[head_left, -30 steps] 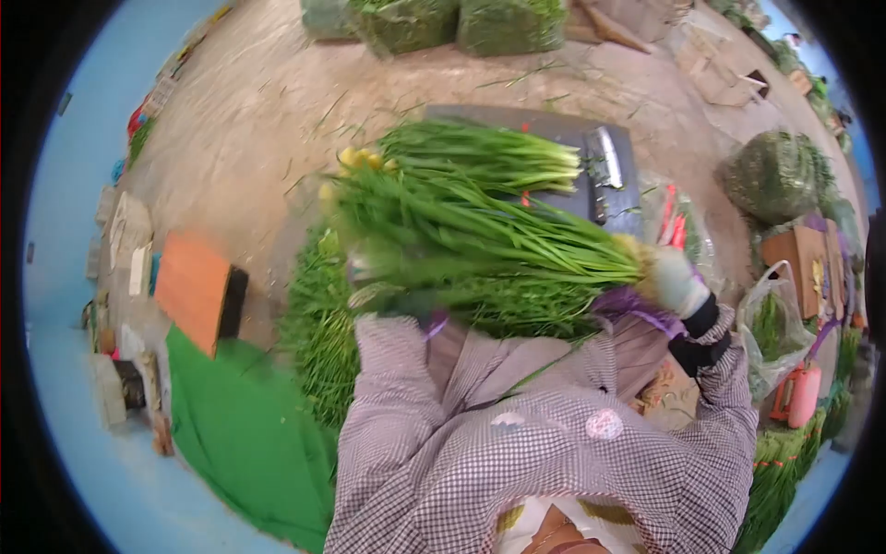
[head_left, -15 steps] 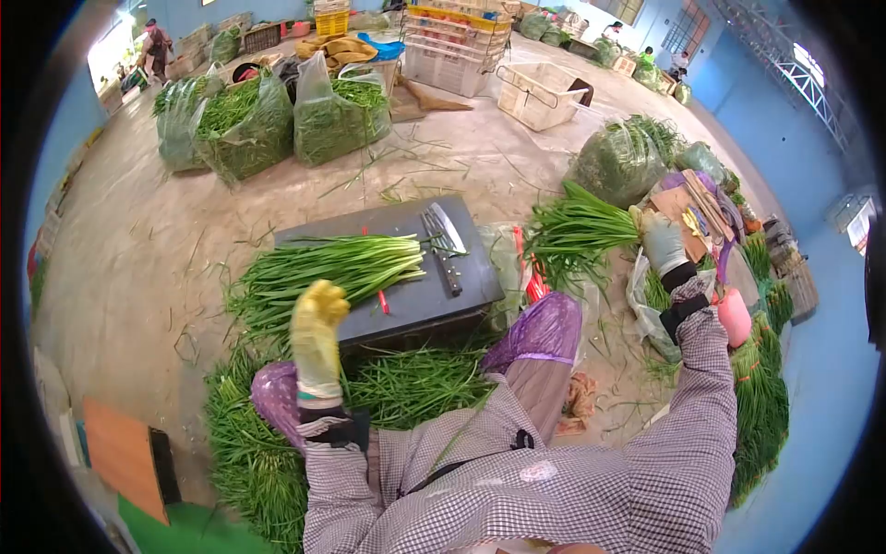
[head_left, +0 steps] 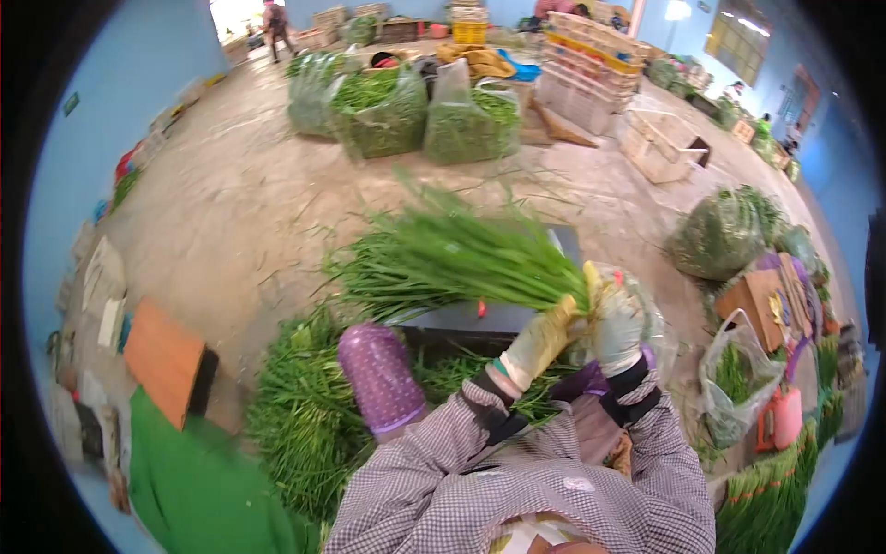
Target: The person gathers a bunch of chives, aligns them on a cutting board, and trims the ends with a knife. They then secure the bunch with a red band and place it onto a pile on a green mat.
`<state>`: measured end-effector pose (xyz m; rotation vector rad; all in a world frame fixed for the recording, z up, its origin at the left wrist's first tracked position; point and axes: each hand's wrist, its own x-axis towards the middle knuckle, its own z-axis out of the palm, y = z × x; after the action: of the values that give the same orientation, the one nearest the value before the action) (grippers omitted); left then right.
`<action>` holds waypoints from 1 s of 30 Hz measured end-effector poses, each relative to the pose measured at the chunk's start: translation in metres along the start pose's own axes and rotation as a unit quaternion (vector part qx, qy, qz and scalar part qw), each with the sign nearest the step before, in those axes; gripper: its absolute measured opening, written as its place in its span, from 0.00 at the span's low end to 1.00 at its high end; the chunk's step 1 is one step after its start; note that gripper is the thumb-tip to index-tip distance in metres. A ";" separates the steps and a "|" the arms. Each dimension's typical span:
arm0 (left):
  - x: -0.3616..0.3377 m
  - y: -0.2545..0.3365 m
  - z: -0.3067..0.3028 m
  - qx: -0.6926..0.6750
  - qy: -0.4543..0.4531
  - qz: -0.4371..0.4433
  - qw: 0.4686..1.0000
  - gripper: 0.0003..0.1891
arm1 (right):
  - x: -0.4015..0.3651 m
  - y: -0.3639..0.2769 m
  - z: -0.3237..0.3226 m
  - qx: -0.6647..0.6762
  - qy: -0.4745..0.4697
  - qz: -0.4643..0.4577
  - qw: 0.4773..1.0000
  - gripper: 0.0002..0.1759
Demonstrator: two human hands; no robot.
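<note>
Both my gloved hands meet at the white-yellow stem ends of a bunch of garlic chives [head_left: 503,263]. My right hand [head_left: 616,323] is closed round the stem ends. Pressed in from the left, my left hand [head_left: 544,340] has its fingers against the same ends. The leaves fan out to the left, smeared by motion, over more garlic chives [head_left: 374,277] lying on a dark board [head_left: 461,319]. The bunch and my hands hide most of the board's right half, and the knife cannot be made out.
Loose greens [head_left: 300,425] pile up by my left knee. Filled plastic bags [head_left: 383,115] stand ahead, with stacked crates [head_left: 591,78] behind. To the right are a bulging bag [head_left: 724,235], an open bag [head_left: 736,379], a pink container [head_left: 784,417] and tied bundles [head_left: 766,499].
My right hand has brought the bunch from the far right to above the board. My left hand has moved right and joined it at the stems. The view has turned left.
</note>
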<state>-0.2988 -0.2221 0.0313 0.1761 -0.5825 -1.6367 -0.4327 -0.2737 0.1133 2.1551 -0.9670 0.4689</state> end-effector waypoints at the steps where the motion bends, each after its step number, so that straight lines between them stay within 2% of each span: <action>1: -0.001 0.021 0.014 -0.038 0.084 0.078 0.993 0.26 | 0.001 -0.026 -0.006 -0.057 0.011 0.001 0.998 0.31; 2: -0.011 0.038 0.010 -0.050 0.104 0.119 0.986 0.30 | -0.002 -0.044 0.001 -0.002 0.026 -0.021 0.999 0.32; 5: -0.037 0.066 -0.012 -0.050 0.185 0.209 0.959 0.35 | -0.012 -0.092 0.006 0.069 -0.049 -0.056 0.995 0.31; 6: -0.043 0.071 -0.019 -0.044 0.190 0.225 0.955 0.31 | -0.018 -0.108 0.016 0.116 -0.042 -0.048 0.991 0.34; 8: -0.050 0.069 -0.049 0.023 0.206 0.282 0.937 0.28 | -0.026 -0.126 0.029 0.300 -0.108 -0.032 0.947 0.43; 9: -0.053 0.075 -0.051 0.062 0.217 0.273 0.935 0.27 | -0.019 -0.120 0.021 0.422 -0.245 -0.035 0.872 0.55; 12: -0.059 0.090 -0.049 0.212 0.280 0.216 0.911 0.22 | -0.009 -0.105 0.044 0.614 -0.200 -0.020 0.763 0.60; 13: -0.054 0.090 -0.053 0.270 0.279 0.211 0.897 0.21 | 0.008 -0.094 0.046 0.620 -0.213 -0.015 0.755 0.63; 14: -0.046 0.086 -0.058 0.327 0.280 0.209 0.878 0.20 | 0.021 -0.090 0.054 0.611 -0.150 -0.040 0.776 0.66; 16: -0.026 0.070 -0.068 0.348 0.260 0.212 0.875 0.20 | 0.047 -0.087 0.070 0.710 -0.141 -0.013 0.690 0.69; 17: -0.015 0.064 -0.072 0.401 0.242 0.187 0.863 0.18 | 0.070 -0.077 0.044 0.766 -0.176 0.026 0.618 0.71; 18: -0.007 0.059 -0.079 0.439 0.209 0.179 0.855 0.20 | 0.082 -0.073 0.036 0.771 -0.133 0.035 0.622 0.69; 20: 0.010 0.049 -0.095 0.509 0.142 0.169 0.832 0.23 | 0.084 -0.070 0.057 0.742 -0.055 0.013 0.668 0.67; 21: 0.019 0.046 -0.101 0.521 0.135 0.133 0.832 0.23 | 0.085 -0.069 0.049 0.837 -0.123 0.107 0.523 0.63; 22: 0.033 0.041 -0.113 0.535 0.123 0.095 0.831 0.23 | 0.082 -0.062 0.057 0.812 -0.112 0.104 0.564 0.62; 23: 0.048 0.038 -0.151 0.800 0.031 0.177 0.573 0.22 | 0.078 -0.057 0.069 0.784 -0.103 0.102 0.604 0.61; 24: 0.049 0.071 -0.092 0.781 -0.007 -0.014 0.624 0.21 | 0.072 -0.052 0.078 0.754 -0.097 0.100 0.642 0.59; 26: 0.061 0.049 -0.117 0.812 -0.038 0.259 0.522 0.21 | 0.049 -0.050 0.095 0.834 -0.221 0.231 0.450 0.56; 27: 0.061 0.047 -0.119 0.806 -0.033 0.241 0.540 0.22 | 0.040 -0.047 0.098 0.842 -0.242 0.265 0.401 0.56; 28: 0.064 0.047 -0.123 0.787 -0.025 0.210 0.579 0.22 | 0.033 -0.044 0.101 0.845 -0.241 0.257 0.403 0.56; 30: 0.060 0.046 -0.130 0.746 -0.001 0.176 0.642 0.24 | 0.033 -0.044 0.103 0.838 -0.198 0.197 0.469 0.56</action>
<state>-0.2108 -0.3163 -0.0456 1.1782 -1.7413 -0.3842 -0.3746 -0.3457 0.0417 3.8705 -1.5311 1.7994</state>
